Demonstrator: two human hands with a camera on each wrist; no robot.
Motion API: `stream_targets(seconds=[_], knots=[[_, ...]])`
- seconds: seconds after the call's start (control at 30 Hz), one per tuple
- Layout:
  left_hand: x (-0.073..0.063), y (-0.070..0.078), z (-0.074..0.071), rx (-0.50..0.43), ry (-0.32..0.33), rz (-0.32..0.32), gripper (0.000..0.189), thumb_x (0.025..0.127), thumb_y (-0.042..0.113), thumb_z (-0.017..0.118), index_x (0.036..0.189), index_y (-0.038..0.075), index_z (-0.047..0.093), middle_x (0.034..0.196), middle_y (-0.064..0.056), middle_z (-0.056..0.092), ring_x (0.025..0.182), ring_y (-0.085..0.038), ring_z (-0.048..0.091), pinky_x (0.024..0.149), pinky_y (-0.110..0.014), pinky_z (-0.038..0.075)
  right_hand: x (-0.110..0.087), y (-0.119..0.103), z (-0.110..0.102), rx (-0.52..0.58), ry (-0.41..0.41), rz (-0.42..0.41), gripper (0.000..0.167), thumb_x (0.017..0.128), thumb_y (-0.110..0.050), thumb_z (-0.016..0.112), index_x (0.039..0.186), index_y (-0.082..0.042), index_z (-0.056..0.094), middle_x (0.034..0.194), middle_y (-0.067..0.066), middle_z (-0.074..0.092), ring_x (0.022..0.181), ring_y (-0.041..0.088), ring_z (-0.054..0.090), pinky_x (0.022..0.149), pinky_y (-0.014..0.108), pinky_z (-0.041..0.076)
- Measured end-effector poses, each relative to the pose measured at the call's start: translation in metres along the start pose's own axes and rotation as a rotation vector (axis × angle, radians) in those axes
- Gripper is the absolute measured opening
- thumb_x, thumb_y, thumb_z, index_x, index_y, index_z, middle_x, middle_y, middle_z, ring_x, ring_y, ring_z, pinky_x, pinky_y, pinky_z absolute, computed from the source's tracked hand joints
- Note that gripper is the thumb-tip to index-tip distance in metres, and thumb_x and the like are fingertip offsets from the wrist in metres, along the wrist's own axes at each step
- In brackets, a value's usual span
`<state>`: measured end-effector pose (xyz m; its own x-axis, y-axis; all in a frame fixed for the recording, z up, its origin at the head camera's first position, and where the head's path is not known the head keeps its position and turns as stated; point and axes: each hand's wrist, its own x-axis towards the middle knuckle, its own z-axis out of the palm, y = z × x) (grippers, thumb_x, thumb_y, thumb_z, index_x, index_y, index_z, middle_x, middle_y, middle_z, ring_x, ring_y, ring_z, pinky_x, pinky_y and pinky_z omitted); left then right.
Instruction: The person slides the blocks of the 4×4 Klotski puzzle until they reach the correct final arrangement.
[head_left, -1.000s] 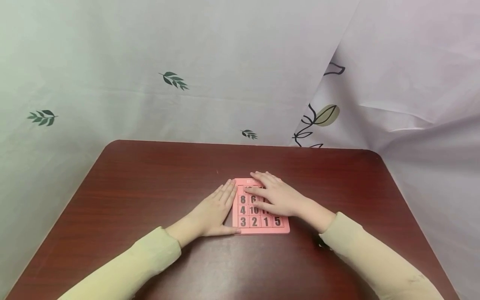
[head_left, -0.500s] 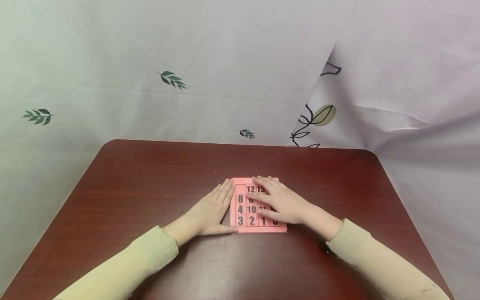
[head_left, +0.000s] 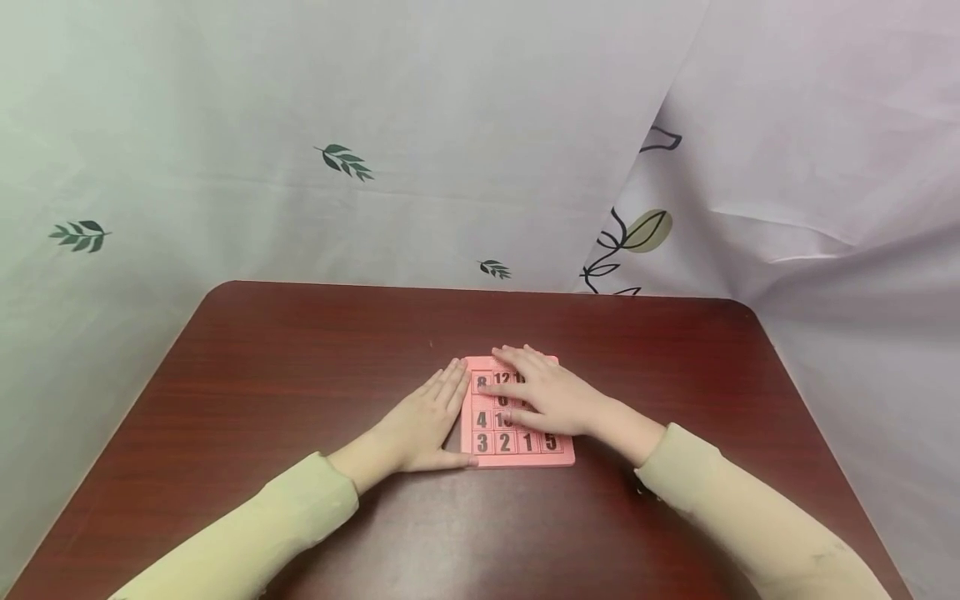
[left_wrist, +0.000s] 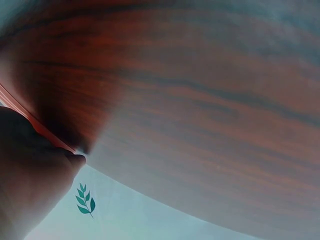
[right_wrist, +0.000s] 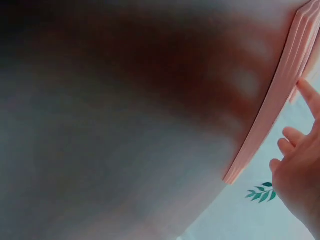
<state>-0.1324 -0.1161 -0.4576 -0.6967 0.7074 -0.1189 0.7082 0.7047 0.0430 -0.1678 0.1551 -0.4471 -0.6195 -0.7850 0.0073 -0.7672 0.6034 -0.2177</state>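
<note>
A pink sliding number puzzle [head_left: 517,460] with black-numbered tiles lies flat on the table. My left hand [head_left: 420,425] lies along its left edge, fingers straight and side by side, the thumb [head_left: 457,459] at the near left corner. Over the upper right part spreads my right hand [head_left: 558,396], one fingertip right at the 8 tile [head_left: 482,382] in the far left corner. Just below that tile is a gap in the left column. Several tiles at the right are hidden under this hand. The right wrist view shows the puzzle's side [right_wrist: 265,115] and a fingertip at its top.
The dark red-brown wooden table [head_left: 315,350] reaches around the puzzle on all sides, with rounded far corners. Behind it hangs a pale curtain [head_left: 450,125] with leaf prints. Both forearms in light sleeves [head_left: 300,508] come in from the near side.
The 8 tile has slid away from me, from the second row into the far left corner, leaving the gap below it. My right hand shifted left; my left hand stayed at the edge.
</note>
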Motion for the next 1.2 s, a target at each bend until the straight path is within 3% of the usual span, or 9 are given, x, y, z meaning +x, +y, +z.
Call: stream_targets(seconds=[0.2,0.63,1.0,1.2], knots=[[0.0,0.0,0.0,0.0,0.003,0.001,0.118,0.094,0.078,0.055,0.164,-0.011,0.023,0.174,-0.032,0.017,0.165,-0.042,0.018,0.135,-0.049,0.025,0.005,0.0,0.0,-0.02,0.007,0.019,0.052,0.106,-0.047,0.059,0.155,-0.029,0.057,0.173,0.018,0.032,0.162,0.036,0.03,0.135,0.057,0.022],[0.001,-0.001,0.002,0.03,0.015,0.011,0.119,0.093,0.079,0.055,0.163,-0.012,0.025,0.173,-0.032,0.02,0.164,-0.043,0.019,0.134,-0.05,0.026,-0.022,-0.025,0.005,-0.013,0.04,-0.176,0.052,0.101,-0.042,0.067,0.152,-0.031,0.06,0.171,0.015,0.037,0.158,0.036,0.038,0.128,0.058,0.036],[0.0,-0.001,0.002,0.016,0.016,0.01,0.118,0.094,0.079,0.055,0.163,-0.012,0.024,0.173,-0.032,0.019,0.164,-0.043,0.019,0.134,-0.05,0.025,-0.008,-0.014,0.004,-0.065,0.028,-0.077,0.051,0.106,-0.042,0.062,0.155,-0.029,0.058,0.17,0.018,0.038,0.158,0.036,0.037,0.132,0.056,0.029],[0.0,-0.002,0.004,0.029,0.021,0.013,0.118,0.093,0.079,0.055,0.163,-0.012,0.026,0.173,-0.032,0.021,0.164,-0.043,0.02,0.134,-0.051,0.026,-0.013,-0.021,0.004,-0.075,0.043,-0.136,0.053,0.104,-0.041,0.063,0.155,-0.027,0.058,0.169,0.016,0.038,0.157,0.034,0.038,0.13,0.057,0.033]])
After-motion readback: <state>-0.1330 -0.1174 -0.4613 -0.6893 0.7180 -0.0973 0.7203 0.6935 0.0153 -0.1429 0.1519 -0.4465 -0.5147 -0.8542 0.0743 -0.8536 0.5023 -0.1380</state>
